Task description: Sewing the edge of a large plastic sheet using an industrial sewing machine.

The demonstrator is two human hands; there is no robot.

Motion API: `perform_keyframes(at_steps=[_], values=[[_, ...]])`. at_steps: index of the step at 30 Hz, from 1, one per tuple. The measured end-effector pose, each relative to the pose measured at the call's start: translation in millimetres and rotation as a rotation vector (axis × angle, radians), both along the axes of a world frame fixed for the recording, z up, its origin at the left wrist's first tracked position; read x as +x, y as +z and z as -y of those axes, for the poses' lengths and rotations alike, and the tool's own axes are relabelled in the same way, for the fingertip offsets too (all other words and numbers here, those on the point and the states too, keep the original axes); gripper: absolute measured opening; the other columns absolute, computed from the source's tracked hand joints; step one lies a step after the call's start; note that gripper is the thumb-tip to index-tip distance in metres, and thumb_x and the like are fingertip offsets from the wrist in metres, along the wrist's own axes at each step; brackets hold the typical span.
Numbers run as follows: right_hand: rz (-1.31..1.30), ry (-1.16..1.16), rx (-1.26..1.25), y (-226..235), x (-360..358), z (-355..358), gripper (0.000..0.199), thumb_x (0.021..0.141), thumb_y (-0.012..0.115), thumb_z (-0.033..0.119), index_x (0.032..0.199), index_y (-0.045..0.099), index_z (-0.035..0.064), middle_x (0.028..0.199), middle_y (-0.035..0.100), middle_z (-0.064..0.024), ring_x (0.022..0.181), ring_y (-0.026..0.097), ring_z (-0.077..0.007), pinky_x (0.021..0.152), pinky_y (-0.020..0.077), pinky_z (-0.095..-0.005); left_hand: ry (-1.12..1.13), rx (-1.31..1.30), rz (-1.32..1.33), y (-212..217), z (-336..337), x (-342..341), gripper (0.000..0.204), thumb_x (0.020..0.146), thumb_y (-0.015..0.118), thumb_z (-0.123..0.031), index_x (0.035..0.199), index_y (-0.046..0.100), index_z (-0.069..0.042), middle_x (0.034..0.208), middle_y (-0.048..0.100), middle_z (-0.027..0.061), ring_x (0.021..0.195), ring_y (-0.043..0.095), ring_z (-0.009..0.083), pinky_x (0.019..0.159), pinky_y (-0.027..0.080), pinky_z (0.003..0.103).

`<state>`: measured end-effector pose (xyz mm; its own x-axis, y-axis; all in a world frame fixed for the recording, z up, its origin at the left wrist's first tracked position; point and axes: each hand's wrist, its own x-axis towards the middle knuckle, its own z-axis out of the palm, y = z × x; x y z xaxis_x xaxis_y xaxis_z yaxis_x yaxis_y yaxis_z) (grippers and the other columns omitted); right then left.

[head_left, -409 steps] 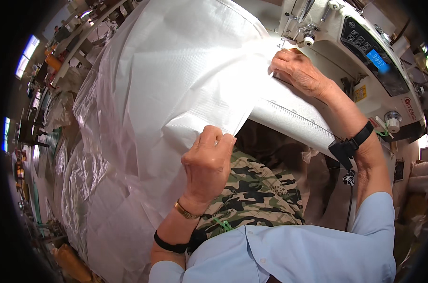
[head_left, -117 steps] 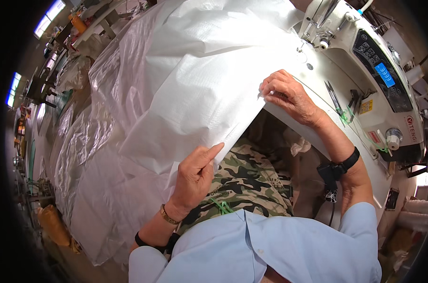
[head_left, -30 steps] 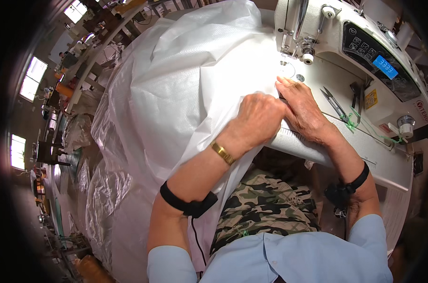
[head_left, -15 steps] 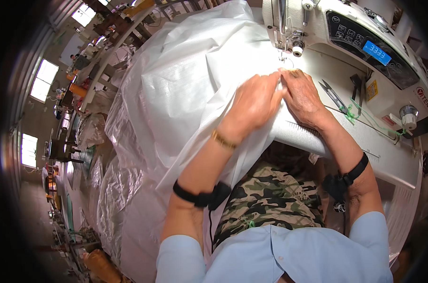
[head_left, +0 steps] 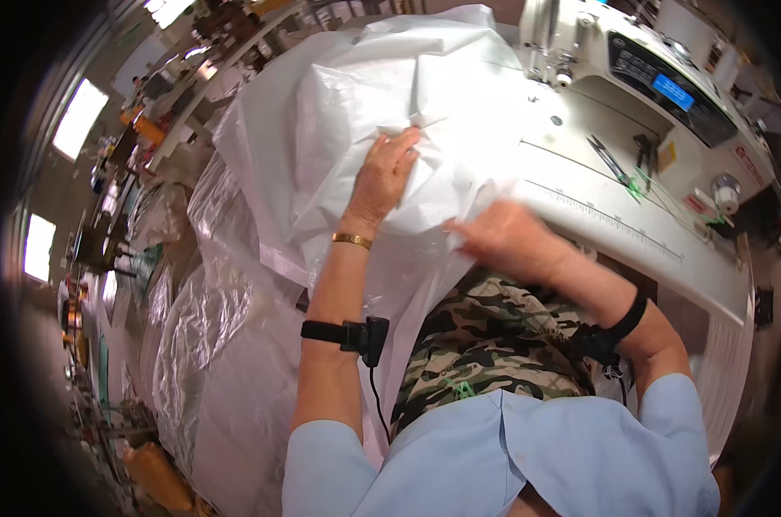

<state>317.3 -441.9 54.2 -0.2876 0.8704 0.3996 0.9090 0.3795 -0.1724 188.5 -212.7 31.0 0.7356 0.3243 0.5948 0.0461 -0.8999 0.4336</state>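
Note:
A large white plasticky sheet (head_left: 459, 129) lies in folds over the sewing table and hangs down its left side. My left hand (head_left: 384, 177) is on the sheet, fingers bent and closed on a puckered fold of it. At the sheet's near right edge, by the table's front, is my right hand (head_left: 511, 241); motion smears its fingers, so I cannot see whether they hold the sheet. The white sewing machine (head_left: 571, 43) stands at the far right, its needle area beyond both hands.
Thread snips (head_left: 610, 159) with green thread lie on the machine bed, beside a small dark tool (head_left: 644, 151). A ruler scale (head_left: 597, 211) runs along the table's front edge. Clear crinkled plastic (head_left: 205, 345) hangs at the left. My camouflage-covered lap (head_left: 485, 345) is below.
Both hands have come away from the needle area. My left hand moved left onto the sheet; my right hand moved nearer to me. The sheet shifted away from under the needle.

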Motion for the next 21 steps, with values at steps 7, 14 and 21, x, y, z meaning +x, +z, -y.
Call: perform_keyframes(at_steps=[7,14,21], values=[[0.137,0.067,-0.356,-51.0,-82.7,14.0,0.012,0.081,0.059,0.009,0.092,0.061,0.0044,0.061,0.061,-0.0134,0.061,0.067,-0.0317,0.053,0.0509,-0.0434,-0.065,-0.027,0.014,-4.1,-4.3,14.0,0.033,0.102,0.052,-0.027,0.126,0.062,-0.007,0.132,0.063,0.0093,0.123,0.057,0.0263,0.114,0.033,0.045],[-0.463,0.108,0.317,84.6,-71.7,104.7,0.016,0.081,0.062,0.008,0.096,0.066,0.0085,0.065,0.064,-0.0046,0.064,0.066,-0.0265,0.071,0.0528,-0.0383,-0.098,-0.075,0.003,-4.5,-16.1,1.1,0.032,0.101,0.053,-0.025,0.127,0.062,-0.007,0.133,0.063,0.0091,0.125,0.057,0.0250,0.117,0.030,0.043],[-0.368,-0.650,-0.563,-68.1,14.8,249.4,0.020,0.091,0.062,0.024,0.106,0.067,0.0116,0.084,0.067,-0.0194,0.075,0.063,-0.0409,0.069,0.0487,-0.0476,-0.113,-0.238,-0.061,10.6,-7.6,4.1,0.034,0.101,0.055,-0.029,0.125,0.064,-0.007,0.134,0.062,0.0100,0.125,0.057,0.0237,0.116,0.032,0.038]])
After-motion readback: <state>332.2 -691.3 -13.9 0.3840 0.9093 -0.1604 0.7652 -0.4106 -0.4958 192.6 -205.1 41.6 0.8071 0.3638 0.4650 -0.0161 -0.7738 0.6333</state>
